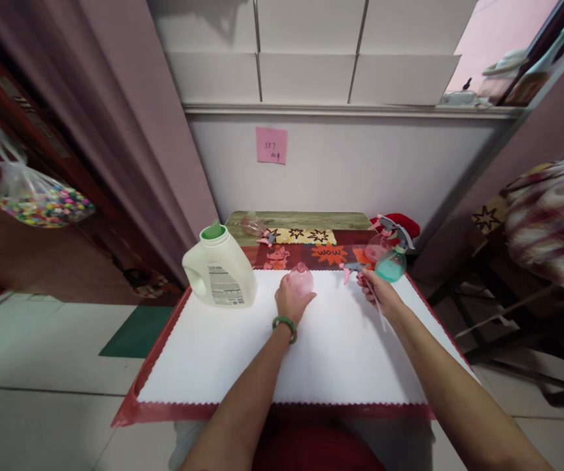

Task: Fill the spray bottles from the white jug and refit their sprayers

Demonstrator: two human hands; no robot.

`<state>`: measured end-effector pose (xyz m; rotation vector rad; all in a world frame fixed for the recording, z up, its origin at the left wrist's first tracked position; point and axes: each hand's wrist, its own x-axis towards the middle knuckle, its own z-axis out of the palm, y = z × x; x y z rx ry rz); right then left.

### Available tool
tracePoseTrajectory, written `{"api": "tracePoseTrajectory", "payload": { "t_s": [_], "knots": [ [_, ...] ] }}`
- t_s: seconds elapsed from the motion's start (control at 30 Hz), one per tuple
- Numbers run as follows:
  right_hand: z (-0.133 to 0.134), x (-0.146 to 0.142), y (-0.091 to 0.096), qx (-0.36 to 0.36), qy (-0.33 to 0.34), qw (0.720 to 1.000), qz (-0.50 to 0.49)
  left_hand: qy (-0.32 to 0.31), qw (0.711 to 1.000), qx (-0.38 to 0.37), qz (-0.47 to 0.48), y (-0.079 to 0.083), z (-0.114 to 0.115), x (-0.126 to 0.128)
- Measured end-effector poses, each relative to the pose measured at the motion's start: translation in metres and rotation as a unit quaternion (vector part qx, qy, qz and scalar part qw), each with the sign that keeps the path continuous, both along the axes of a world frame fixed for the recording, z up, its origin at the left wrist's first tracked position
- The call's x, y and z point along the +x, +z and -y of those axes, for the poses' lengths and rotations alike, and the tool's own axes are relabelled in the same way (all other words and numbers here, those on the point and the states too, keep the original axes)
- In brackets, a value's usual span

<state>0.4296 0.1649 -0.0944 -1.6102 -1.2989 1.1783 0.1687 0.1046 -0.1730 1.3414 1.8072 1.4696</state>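
Note:
My left hand [292, 299], with a green bangle on its wrist, is wrapped round a small clear pink bottle [301, 277] that stands without a top on the white mat [262, 353]. My right hand [377, 292] is closed on a pink and grey spray head [353, 268] whose thin dip tube [377, 306] trails back past the hand. A large cream detergent jug [220, 268] with a green cap stands to the left of the pink bottle. Just beyond my right hand stand a teal spray bottle [390, 265] and a pink spray bottle [376, 247].
Another pink spray bottle [257, 229] lies at the table's far edge on a patterned cloth [318, 252]. A wall with a pink note [271, 145] is behind. A bag of coloured beads [41, 201] hangs at left; a chair with a plaid cloth [551, 219] stands at right.

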Motion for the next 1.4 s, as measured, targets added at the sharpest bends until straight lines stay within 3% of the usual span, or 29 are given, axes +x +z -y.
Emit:
{"api": "tracePoseTrajectory", "payload": {
  "t_s": [0.07,0.17,0.37,0.53,0.83,1.0,1.2,1.4],
  "knots": [
    [0.002,-0.017,0.015,0.028,-0.009,0.988,-0.149,0.012,1.000,-0.002,-0.001,-0.001,0.003,-0.001],
    [0.006,-0.045,0.043,0.078,-0.007,0.934,-0.349,0.004,1.000,0.007,-0.006,0.000,0.009,-0.004],
    [0.008,-0.078,0.095,0.163,-0.009,0.899,-0.407,-0.045,0.998,0.032,-0.020,0.005,0.014,-0.007],
    [0.005,-0.090,0.114,0.201,-0.004,0.883,-0.424,-0.061,0.997,0.045,-0.029,0.006,0.012,-0.005],
    [0.005,-0.110,0.095,0.191,0.006,0.904,-0.382,-0.069,0.996,0.044,-0.024,0.010,0.014,-0.004],
    [0.009,-0.111,0.072,0.191,0.043,0.923,-0.331,-0.066,0.997,0.029,0.009,0.012,0.016,-0.003],
    [0.016,-0.111,0.038,0.172,0.100,0.941,-0.273,-0.084,0.993,0.027,0.085,0.021,0.022,-0.003],
    [0.017,-0.102,0.035,0.120,0.101,0.951,-0.267,-0.155,0.960,0.046,0.230,0.040,0.030,-0.009]
  ]
}}
